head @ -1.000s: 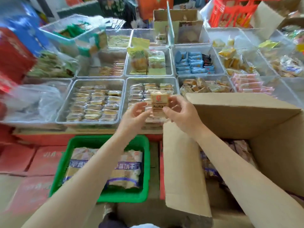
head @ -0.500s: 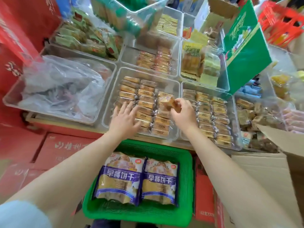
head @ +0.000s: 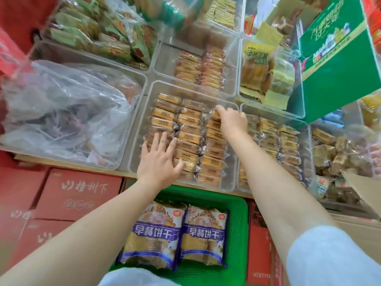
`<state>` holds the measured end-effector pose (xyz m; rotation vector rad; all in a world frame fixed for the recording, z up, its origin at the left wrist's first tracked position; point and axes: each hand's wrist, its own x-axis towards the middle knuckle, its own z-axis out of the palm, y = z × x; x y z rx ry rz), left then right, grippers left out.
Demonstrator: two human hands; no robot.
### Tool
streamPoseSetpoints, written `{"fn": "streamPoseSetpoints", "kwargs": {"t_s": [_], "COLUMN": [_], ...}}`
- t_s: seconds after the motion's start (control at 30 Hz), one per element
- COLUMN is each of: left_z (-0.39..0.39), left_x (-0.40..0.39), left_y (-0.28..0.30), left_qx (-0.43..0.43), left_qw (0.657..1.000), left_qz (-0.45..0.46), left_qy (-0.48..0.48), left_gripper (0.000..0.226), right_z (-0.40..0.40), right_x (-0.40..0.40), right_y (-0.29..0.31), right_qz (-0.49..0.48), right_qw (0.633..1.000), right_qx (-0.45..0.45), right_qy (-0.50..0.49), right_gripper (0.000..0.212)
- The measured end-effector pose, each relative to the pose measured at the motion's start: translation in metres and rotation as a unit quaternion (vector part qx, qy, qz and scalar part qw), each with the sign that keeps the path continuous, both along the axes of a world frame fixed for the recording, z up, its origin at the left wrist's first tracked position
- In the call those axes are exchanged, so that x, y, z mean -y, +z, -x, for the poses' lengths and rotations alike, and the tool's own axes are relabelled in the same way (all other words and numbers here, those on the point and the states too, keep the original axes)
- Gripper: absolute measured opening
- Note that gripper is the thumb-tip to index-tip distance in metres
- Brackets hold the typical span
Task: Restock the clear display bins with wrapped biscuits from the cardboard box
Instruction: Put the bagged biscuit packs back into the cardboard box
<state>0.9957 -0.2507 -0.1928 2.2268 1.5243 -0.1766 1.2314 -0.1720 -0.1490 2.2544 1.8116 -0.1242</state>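
Biscuit [head: 215, 116] has travelled from mid-air into the clear bin [head: 142, 129] — our right hand [head: 232, 122] pinches it at the far row; left hand [head: 159, 159] presses flat, spread, nearer us — one more restocked.

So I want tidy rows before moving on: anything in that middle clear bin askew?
Mostly neat. The wrapped biscuit at the far end of the right row, under the right hand, sits tilted. The left hand rests flat on the left row of the clear plastic bin.
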Motion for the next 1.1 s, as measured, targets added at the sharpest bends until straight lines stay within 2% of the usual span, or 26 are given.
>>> {"fn": "streamPoseSetpoints", "kwargs": {"t_s": [0.1,0.2,0.33,0.47,0.63,0.83,0.9,1.0,1.07,1.1], "left_z": [0.000,-0.002,-0.001,0.001,0.001,0.002,0.007,-0.002,-0.026,-0.043], "left_x": [0.000,-0.001,0.000,0.000,0.000,0.002,0.002,0.011,0.034,0.053], "left_y": [0.000,0.000,0.001,0.000,-0.002,-0.004,-0.006,0.007,0.029,0.042], "left_qx": [0.000,-0.003,-0.009,-0.004,-0.002,0.019,0.018,0.037,0.120,0.179], "left_qw": [1.000,1.000,1.000,1.000,1.000,1.000,1.000,0.997,0.985,0.977], "left_qz": [-0.003,-0.002,0.001,-0.003,-0.011,-0.023,-0.019,0.018,0.016,-0.015], "left_qy": [-0.001,-0.004,-0.004,-0.003,-0.001,0.007,0.002,0.065,0.125,0.116], "left_gripper": [0.075,0.075,0.075,0.075,0.075,0.074,0.073,0.065,0.051,0.042], "right_z": [-0.003,-0.005,0.006,0.022,0.020,0.029,0.031,0.022,0.006,-0.006], "right_x": [-0.009,-0.012,0.013,0.039,0.043,0.059,0.089,0.156,0.204,0.226], "right_y": [-0.013,-0.021,-0.040,-0.058,-0.068,-0.047,-0.028,0.017,0.047,0.061], "right_qz": [0.038,0.056,0.066,0.014,0.012,0.021,-0.014,-0.160,-0.247,-0.269], "right_qw": [0.998,0.996,0.997,0.985,0.986,0.985,0.975,0.952,0.940,0.935], "right_qx": [0.040,0.043,-0.046,-0.158,-0.143,-0.157,-0.214,-0.258,-0.236,-0.229], "right_qy": [0.040,0.046,-0.022,-0.074,-0.083,-0.069,-0.064,-0.031,-0.018,-0.026], "right_gripper": [0.054,0.056,0.065,0.064,0.067,0.060,0.054,0.027,0.019,0.019]}}
